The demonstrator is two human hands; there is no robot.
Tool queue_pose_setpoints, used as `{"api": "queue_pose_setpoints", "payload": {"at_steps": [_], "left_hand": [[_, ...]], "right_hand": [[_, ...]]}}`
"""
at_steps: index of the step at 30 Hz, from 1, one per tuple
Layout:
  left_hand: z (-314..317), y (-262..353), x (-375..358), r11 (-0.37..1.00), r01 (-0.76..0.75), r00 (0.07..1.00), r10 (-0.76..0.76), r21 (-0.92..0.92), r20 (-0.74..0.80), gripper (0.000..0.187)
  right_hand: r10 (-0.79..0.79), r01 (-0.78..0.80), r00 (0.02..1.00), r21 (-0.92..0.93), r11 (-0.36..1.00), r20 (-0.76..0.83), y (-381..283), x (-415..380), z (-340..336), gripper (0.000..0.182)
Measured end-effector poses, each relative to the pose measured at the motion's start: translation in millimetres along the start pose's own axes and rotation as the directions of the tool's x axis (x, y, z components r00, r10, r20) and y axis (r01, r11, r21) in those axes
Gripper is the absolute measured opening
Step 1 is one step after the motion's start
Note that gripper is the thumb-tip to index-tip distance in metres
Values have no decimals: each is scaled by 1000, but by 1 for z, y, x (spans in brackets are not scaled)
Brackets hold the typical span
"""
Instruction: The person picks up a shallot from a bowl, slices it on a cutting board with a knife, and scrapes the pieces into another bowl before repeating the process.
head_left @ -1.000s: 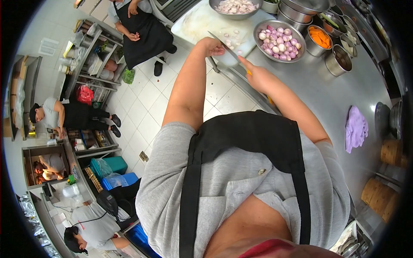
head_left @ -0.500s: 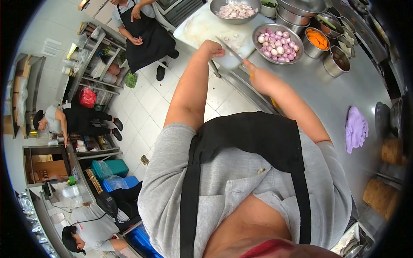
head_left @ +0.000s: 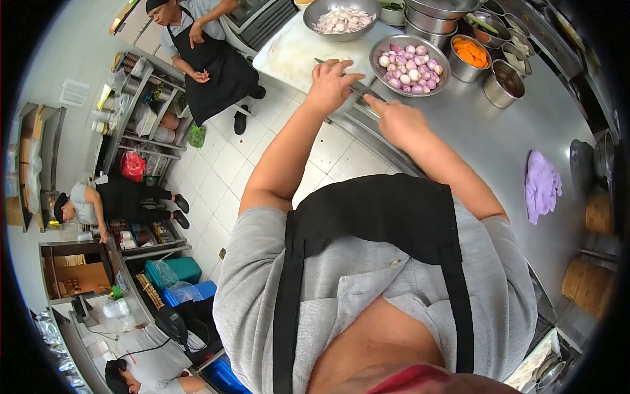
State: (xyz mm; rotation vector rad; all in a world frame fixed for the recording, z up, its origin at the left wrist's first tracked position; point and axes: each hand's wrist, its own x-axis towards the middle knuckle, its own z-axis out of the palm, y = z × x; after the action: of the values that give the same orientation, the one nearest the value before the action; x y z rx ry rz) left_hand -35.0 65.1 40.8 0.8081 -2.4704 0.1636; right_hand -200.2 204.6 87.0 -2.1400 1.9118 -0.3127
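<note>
My right hand (head_left: 401, 125) is closed around the handle of a knife (head_left: 358, 87), whose blade points to the upper left over the cutting board's near edge. Over that blade lies my left hand (head_left: 330, 88), fingers spread and partly covering the metal. The white cutting board (head_left: 279, 58) carries a few pale scraps. Just right of it sits a steel bowl (head_left: 375, 68) of peeled purple-white shallots (head_left: 412, 69). At the board's far side, another steel bowl (head_left: 315, 26) holds sliced shallots (head_left: 342, 18).
A pot of cut carrots (head_left: 470, 51) and a steel container (head_left: 502, 88) stand to the right, near stacked pots (head_left: 430, 29). A purple glove (head_left: 543, 184) lies on the steel counter (head_left: 472, 141). One person (head_left: 210, 65) stands beyond the board; two others are at left.
My left hand has moved from beside the blade to over it, its fingers now spread. The knife has shifted slightly down and left in view, still in my right hand.
</note>
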Motion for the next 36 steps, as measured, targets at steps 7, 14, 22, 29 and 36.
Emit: {"api": "queue_pose_setpoints", "payload": {"at_steps": [7, 14, 22, 29, 36], "left_hand": [[36, -43, 8, 995, 14, 1000, -13, -98, 15, 18], [54, -92, 15, 928, 312, 945, -324, -205, -29, 25], [71, -91, 19, 828, 513, 857, -478, -228, 194, 45], [87, -72, 16, 743, 523, 819, -574, -417, 5, 52], [80, -59, 14, 777, 523, 830, -558, -350, -1, 60]], "right_hand": [[62, -64, 998, 69, 996, 33, 8, -16, -13, 58], [57, -58, 998, 321, 945, 13, 34, -69, -9, 56], [233, -399, 912, 866, 301, 339, 17, -45, 30, 56], [182, -338, 929, 939, 57, 323, -8, 1, 70, 61], [157, -330, 933, 944, 17, 324, -38, 32, 90, 62]]}}
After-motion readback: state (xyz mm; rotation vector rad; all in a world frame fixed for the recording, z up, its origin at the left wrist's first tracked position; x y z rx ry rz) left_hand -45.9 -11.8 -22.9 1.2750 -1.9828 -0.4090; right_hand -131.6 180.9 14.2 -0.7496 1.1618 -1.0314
